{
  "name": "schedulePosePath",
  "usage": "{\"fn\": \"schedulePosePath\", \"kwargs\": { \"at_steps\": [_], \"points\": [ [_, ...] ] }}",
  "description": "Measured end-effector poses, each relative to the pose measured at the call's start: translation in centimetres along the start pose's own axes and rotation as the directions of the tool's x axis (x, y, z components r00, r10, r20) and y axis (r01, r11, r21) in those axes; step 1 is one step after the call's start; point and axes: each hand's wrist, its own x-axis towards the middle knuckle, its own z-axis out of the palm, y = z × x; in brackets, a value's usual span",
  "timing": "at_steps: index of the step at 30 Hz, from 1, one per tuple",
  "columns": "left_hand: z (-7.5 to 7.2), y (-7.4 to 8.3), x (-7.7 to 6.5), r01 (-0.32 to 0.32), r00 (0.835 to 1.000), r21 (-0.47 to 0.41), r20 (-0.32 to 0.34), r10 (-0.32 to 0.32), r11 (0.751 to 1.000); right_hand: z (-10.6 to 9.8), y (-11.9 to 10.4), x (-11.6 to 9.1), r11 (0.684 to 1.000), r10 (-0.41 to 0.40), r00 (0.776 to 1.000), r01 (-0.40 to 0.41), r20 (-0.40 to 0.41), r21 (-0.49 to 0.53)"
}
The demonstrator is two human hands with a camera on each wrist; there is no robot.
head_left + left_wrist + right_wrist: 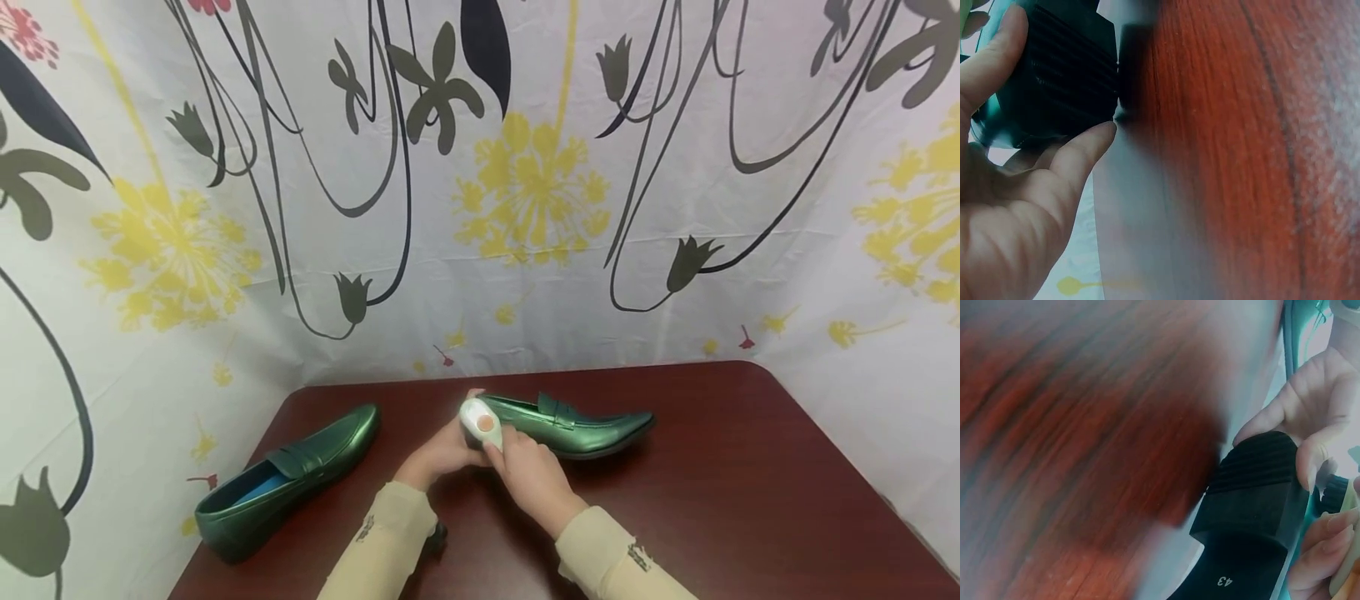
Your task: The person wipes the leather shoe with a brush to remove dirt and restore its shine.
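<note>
The held shoe (570,429) lies with its long axis running left to right, heel at the left hand (446,454) and toe pointing right. That hand grips the heel, thumb on one side and fingers on the other. The right hand (532,471) curls round the brush (480,421), which slants away and to the left, over the heel end. Left fingers are on the leather itself; the right hand is just beside it, on the near side. Whether the bristles (1335,494) touch the leather is hard to tell, as the right wrist view shows them only partly. The table (712,500) edge runs close behind the shoe; wider room lies right of the toe and toward the person. On the left, the other shoe (322,454) lies apart, toe angled away.
</note>
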Motion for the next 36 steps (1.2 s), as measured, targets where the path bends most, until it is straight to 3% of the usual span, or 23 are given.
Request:
{"fn": "schedulePosePath", "kwargs": {
  "at_steps": [20,25,36],
  "points": [
    [-0.5,0.2,0.2,-0.001,1.000,0.021,-0.001,0.001,1.000,-0.3,0.9,-1.8,1.000,0.002,0.999,-0.001,0.042,-0.016],
    [-0.3,-0.1,0.2,0.003,1.000,0.032,0.003,-0.004,0.999,-0.3,1.3,-2.4,0.999,0.002,1.000,-0.001,0.022,-0.045],
    [-0.2,-0.1,0.2,0.055,0.998,-0.039,0.020,-0.054,0.998,-1.1,2.3,-3.3,0.995,-0.038,0.999,0.034,-0.034,-0.099]
  ]
}}
